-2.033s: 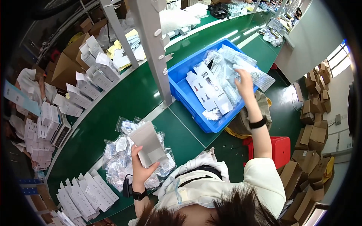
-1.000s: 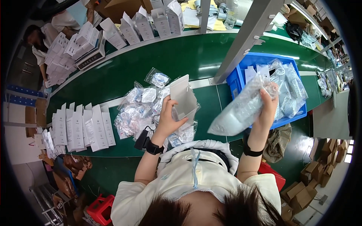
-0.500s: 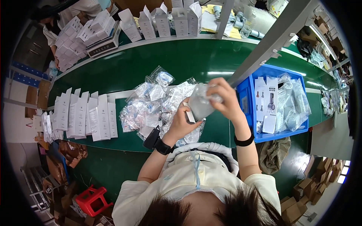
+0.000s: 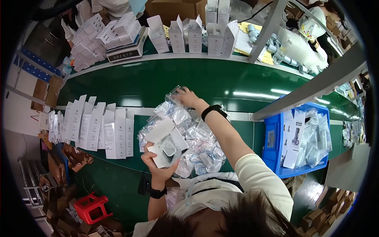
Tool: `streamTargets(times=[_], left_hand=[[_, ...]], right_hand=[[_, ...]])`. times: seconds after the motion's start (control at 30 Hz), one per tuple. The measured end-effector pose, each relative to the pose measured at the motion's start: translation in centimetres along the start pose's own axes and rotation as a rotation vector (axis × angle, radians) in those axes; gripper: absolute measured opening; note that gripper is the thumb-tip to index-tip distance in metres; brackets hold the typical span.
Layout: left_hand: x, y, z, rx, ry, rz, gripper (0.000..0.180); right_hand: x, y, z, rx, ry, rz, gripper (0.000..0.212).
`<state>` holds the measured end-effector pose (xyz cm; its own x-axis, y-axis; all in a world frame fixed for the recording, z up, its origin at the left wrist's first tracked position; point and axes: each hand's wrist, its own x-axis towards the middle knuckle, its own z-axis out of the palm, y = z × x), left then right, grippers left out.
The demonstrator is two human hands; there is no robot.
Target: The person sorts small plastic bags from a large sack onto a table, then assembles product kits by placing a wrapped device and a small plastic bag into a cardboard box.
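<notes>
My left hand [image 4: 158, 165] is wrapped round an open white carton [image 4: 160, 154], held tilted over the near side of the pile. Its flaps stand apart, and a clear-wrapped item [image 4: 169, 148] shows inside the opening. My right arm stretches across the pile of small clear plastic packets [image 4: 203, 144]. At the pile's far end, the fingers of my right hand [image 4: 187, 98] close on a clear plastic packet [image 4: 176, 93]. What that packet contains is too small to make out.
Upright white cartons [image 4: 92, 126] stand in rows on the left. A blue bin [image 4: 272, 138] on the right holds flat cartons and bubble-wrapped items. More open cartons [image 4: 194, 36] and a scale [image 4: 125, 53] line the far shelf. A slanted metal post [image 4: 312, 89] rises beside the bin.
The wrapped item my right hand held is now inside the carton. My right hand has moved to the pile's far end and taken hold of a packet. My left hand has shifted left with the carton.
</notes>
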<state>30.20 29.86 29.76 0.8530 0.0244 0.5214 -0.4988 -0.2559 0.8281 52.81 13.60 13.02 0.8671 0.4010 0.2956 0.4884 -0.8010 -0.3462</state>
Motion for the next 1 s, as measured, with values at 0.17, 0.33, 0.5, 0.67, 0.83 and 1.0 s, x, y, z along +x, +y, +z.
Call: streamTargets(times=[0.17, 0.33, 0.5, 0.67, 0.83, 1.0], left_hand=[[0.2, -0.7, 3.0, -0.080, -0.184, -0.036, 0.069], [1.1, -0.7, 8.5, -0.149, -0.378, 0.024, 0.072], [0.6, -0.1, 16.2, -0.158, -0.715, -0.014, 0.058], [-0.1, 0.8, 19.0, -0.173, -0.778, -0.048, 0.049], [0.0, 0.9, 18.6, -0.161, -0.843, -0.025, 0.040], [0.3, 0.9, 19.2, -0.152, -0.825, 0.021, 0.021]], right_hand=[[-0.9, 2.8, -0.1, 0.366, -0.130, 0.173, 0.036], [-9.4, -0.2, -18.2, 0.322, 0.711, 0.541, 0.045], [-22.2, -2.9, -29.1, 0.495, 0.916, 0.596, 0.039], [-29.2, -1.2, -30.0, 0.221, 0.391, 0.458, 0.044], [-26.4, -1.6, -29.5, 0.178, -0.205, 0.329, 0.036], [-23.3, -1.3, -29.2, -0.158, -0.664, 0.211, 0.027]])
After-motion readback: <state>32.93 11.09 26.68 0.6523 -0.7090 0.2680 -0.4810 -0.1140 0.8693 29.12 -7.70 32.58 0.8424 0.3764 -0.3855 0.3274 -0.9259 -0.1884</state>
